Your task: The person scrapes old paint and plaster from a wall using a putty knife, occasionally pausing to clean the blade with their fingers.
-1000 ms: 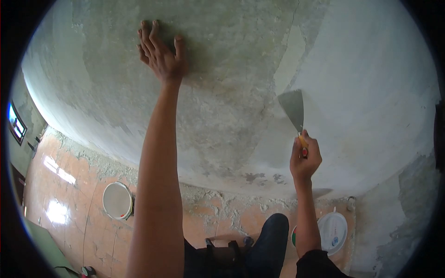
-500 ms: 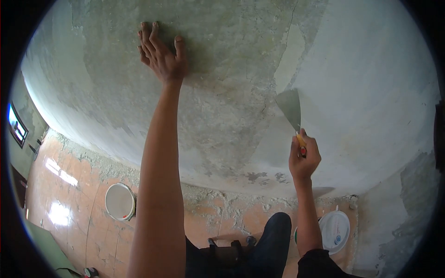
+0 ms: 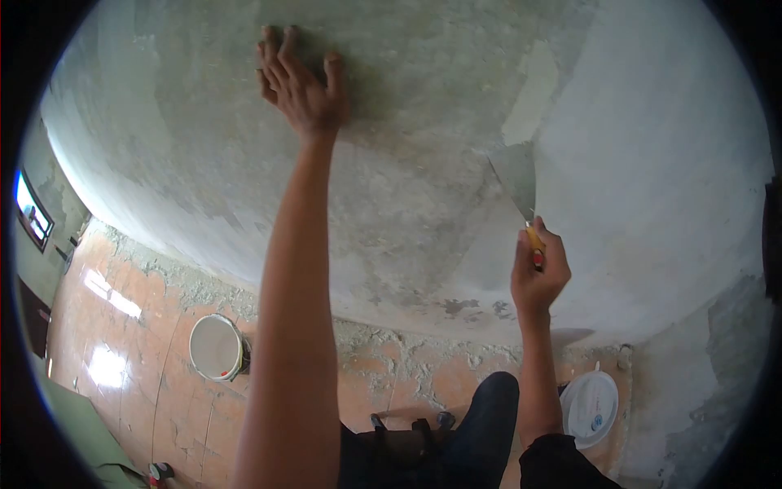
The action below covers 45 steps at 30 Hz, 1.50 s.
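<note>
My left hand [image 3: 305,90] rests on the patchy grey-green wall [image 3: 407,81] with its fingers spread. Nothing is in it. Lower and to the right, my right hand [image 3: 539,267] is closed around the yellow handle of a putty knife [image 3: 518,181]. The wide metal blade points up and lies against or very close to the wall, just below a pale bare strip [image 3: 531,94]. Right of the blade the wall surface is whiter and smoother.
A white bucket [image 3: 216,349] stands on the orange tiled floor [image 3: 175,399] at left. Another bucket with a white lid [image 3: 588,410] is at lower right. Crumbled plaster [image 3: 407,359] lies along the wall's foot. A window [image 3: 33,210] shows at far left.
The view has shifted slightly, so most things sit a little to the right. The putty knife blade has moved slightly relative to the wall. My left hand stays spread on the wall.
</note>
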Each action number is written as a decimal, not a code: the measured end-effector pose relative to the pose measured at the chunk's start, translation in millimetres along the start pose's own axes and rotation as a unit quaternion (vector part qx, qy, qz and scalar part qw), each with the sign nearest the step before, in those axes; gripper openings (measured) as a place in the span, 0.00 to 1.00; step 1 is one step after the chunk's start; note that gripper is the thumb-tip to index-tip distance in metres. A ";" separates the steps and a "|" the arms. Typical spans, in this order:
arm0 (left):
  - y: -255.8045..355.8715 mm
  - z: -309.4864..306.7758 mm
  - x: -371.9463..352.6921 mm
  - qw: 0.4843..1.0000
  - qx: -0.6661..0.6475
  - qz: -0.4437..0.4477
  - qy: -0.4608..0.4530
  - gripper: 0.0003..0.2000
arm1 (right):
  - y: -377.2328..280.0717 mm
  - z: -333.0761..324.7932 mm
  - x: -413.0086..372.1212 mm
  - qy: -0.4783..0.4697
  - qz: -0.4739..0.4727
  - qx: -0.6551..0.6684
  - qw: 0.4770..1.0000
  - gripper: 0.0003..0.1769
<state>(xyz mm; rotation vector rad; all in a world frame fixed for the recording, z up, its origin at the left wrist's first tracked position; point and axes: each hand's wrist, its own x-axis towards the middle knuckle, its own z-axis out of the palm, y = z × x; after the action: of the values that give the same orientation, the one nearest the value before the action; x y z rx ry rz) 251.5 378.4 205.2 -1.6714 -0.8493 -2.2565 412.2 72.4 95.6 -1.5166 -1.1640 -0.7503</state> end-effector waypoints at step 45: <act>57.4 -384.1 -424.7 0.368 -0.045 -0.736 -0.566 0.19 | -23.2 -25.6 -395.4 -0.574 0.567 0.401 0.433 0.30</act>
<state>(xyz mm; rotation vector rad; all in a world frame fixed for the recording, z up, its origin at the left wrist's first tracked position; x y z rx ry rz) 112.1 46.3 -243.6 -2.9315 -3.6975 -0.3334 261.0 -66.6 -244.0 -1.3319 -0.7018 1.8293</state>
